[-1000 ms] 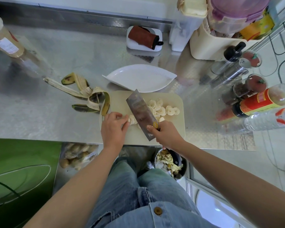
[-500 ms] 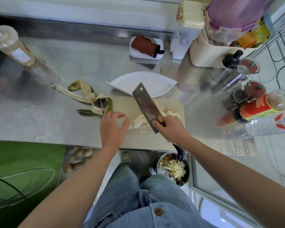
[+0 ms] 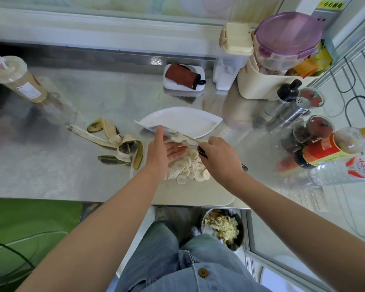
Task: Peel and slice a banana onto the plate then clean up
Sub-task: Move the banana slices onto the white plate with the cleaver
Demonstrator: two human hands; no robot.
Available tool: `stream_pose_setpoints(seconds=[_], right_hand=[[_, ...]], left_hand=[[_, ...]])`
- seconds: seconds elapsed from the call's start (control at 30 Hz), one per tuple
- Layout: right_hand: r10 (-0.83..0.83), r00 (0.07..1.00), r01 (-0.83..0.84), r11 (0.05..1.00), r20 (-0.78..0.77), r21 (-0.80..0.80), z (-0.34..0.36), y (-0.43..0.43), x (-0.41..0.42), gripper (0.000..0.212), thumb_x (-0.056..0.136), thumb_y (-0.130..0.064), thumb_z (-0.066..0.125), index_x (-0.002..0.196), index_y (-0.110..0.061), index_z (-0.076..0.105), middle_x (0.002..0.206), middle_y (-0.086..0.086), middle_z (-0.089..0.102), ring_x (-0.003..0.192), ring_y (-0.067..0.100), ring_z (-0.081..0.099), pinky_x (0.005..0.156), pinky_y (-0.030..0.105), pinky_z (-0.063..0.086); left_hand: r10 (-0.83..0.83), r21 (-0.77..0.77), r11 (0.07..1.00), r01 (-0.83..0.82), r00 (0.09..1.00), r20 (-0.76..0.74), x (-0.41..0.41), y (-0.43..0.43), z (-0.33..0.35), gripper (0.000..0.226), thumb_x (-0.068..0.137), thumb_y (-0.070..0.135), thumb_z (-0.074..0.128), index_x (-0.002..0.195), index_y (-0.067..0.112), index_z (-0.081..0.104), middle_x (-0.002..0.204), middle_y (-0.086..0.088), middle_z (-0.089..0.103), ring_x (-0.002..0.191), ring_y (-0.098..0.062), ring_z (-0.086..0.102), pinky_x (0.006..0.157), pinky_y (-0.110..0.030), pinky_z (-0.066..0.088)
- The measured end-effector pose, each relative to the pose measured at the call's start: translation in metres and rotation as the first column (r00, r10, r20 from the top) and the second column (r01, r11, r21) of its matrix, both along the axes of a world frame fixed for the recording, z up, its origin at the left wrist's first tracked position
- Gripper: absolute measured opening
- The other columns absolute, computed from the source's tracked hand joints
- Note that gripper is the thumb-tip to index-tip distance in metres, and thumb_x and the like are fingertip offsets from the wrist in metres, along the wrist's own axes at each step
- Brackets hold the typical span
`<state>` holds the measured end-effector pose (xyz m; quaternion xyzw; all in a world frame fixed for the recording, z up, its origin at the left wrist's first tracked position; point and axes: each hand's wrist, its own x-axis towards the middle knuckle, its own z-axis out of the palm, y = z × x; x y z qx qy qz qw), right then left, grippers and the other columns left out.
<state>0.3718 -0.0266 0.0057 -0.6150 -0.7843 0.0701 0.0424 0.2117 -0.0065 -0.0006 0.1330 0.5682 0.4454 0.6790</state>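
Cleaver (image 3: pixel 175 135) now lifted flat, slices aboard, at plate (image 3: pixel 183 121) edge.
Our right hand (image 3: pixel 219 157) grips its handle; left hand (image 3: pixel 167 148) open, fingers together beside the blade.

The tabletop (image 3: pixel 51 165) is brushed, reflective metal. On it, the plate (image 3: pixel 190 121) looks glossy white; beside the plate, the cutting board (image 3: pixel 198 192) is matt, cream plastic.

A milky drink cup (image 3: pixel 17 80) with a straw stands far left on the steel surface (image 3: pixel 51 165). A purple-lidded container (image 3: pixel 288 36) tops a cream bin (image 3: pixel 259 85), shakers (image 3: pixel 291 112) and bottles (image 3: pixel 333 148) alongside.
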Motion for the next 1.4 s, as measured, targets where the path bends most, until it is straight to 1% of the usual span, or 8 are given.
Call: stream_pose_setpoints(seconds=[0.1,0.23,0.37,0.47,0.77,1.1,1.27,1.4], right_hand=[[0.1,0.994,-0.096,0.993,-0.051,0.07,-0.002,0.006,0.0,0.01,0.082,-0.013,0.068,0.091,-0.01,0.067,0.076,0.007,0.056,0.074,0.027,0.055,0.053,0.029,0.027],[0.191,0.972,-0.202,0.976,-0.136,-0.076,0.0,0.02,0.001,0.028,0.088,-0.03,0.062,0.111,-0.015,0.061,0.088,0.005,0.052,0.083,0.025,0.052,0.061,0.03,0.034],[0.25,0.95,-0.282,0.943,-0.187,-0.174,0.003,0.037,-0.004,0.055,0.093,-0.057,0.035,0.145,-0.038,0.033,0.136,0.008,0.038,0.115,0.023,0.042,0.091,0.034,0.041],[0.342,0.926,-0.374,0.892,-0.162,-0.255,0.002,0.052,-0.016,0.057,0.092,-0.064,0.016,0.147,-0.05,0.017,0.159,0.003,0.001,0.141,0.027,0.014,0.112,0.042,0.02],[0.103,0.973,-0.2,0.823,-0.206,-0.531,-0.016,0.083,-0.039,0.054,0.098,-0.057,0.019,0.149,-0.039,0.025,0.16,-0.008,-0.011,0.146,0.018,-0.007,0.118,0.05,0.005],[0.143,0.928,-0.298,0.839,-0.343,-0.455,-0.01,0.073,-0.062,0.052,0.094,-0.057,0.013,0.144,-0.052,0.022,0.159,-0.013,-0.012,0.144,0.01,-0.005,0.113,0.041,0.0],[0.115,0.954,-0.24,0.848,-0.278,-0.473,-0.021,0.076,-0.062,0.051,0.096,-0.057,0.012,0.146,-0.05,0.02,0.16,-0.01,-0.011,0.145,0.016,-0.004,0.114,0.043,0.003],[0.024,0.975,-0.138,0.843,-0.22,-0.519,-0.023,0.08,-0.061,0.051,0.1,-0.052,0.016,0.149,-0.04,0.022,0.161,-0.007,-0.012,0.147,0.021,-0.005,0.116,0.044,0.003]], left_hand=[[0.08,-0.049,0.995,-0.082,0.996,-0.031,-0.007,0.014,0.002,0.038,0.1,0.035,0.04,0.111,0.003,0.057,0.085,-0.015,0.069,0.067,-0.024,0.07,0.058,-0.032,0.057],[0.148,-0.082,0.985,-0.154,0.986,-0.076,-0.019,0.031,0.002,0.033,0.1,0.015,0.034,0.121,-0.003,0.052,0.084,-0.016,0.065,0.065,-0.022,0.066,0.046,-0.027,0.053],[0.172,-0.066,0.981,-0.181,0.977,-0.129,-0.035,0.051,0.002,0.033,0.098,0.01,0.032,0.12,-0.008,0.05,0.084,-0.018,0.064,0.058,-0.022,0.067,0.043,-0.027,0.052],[0.121,-0.058,0.989,-0.136,0.972,-0.203,-0.049,0.064,0.005,0.028,0.098,0.01,0.033,0.105,-0.008,0.052,0.08,-0.019,0.065,0.048,-0.022,0.066,0.043,-0.028,0.053],[-0.041,-0.087,0.996,0.009,0.931,-0.362,-0.073,0.077,-0.004,0.031,0.101,0.018,0.032,0.087,0.004,0.055,0.074,-0.011,0.065,0.043,-0.017,0.064,0.069,-0.039,0.057],[-0.089,-0.096,0.993,0.062,0.944,-0.319,-0.081,0.081,-0.009,0.03,0.099,0.017,0.031,0.095,0.002,0.056,0.082,-0.015,0.068,0.048,-0.022,0.067,0.066,-0.038,0.058],[-0.119,-0.117,0.989,0.086,0.94,-0.32,-0.081,0.08,-0.009,0.03,0.1,0.016,0.032,0.099,-0.001,0.057,0.078,-0.015,0.065,0.044,-0.019,0.064,0.049,-0.029,0.057],[-0.144,-0.129,0.986,0.106,0.929,-0.34,-0.081,0.079,-0.01,0.028,0.1,0.017,0.033,0.103,0.0,0.055,0.076,-0.013,0.064,0.043,-0.018,0.064,0.055,-0.031,0.057]])
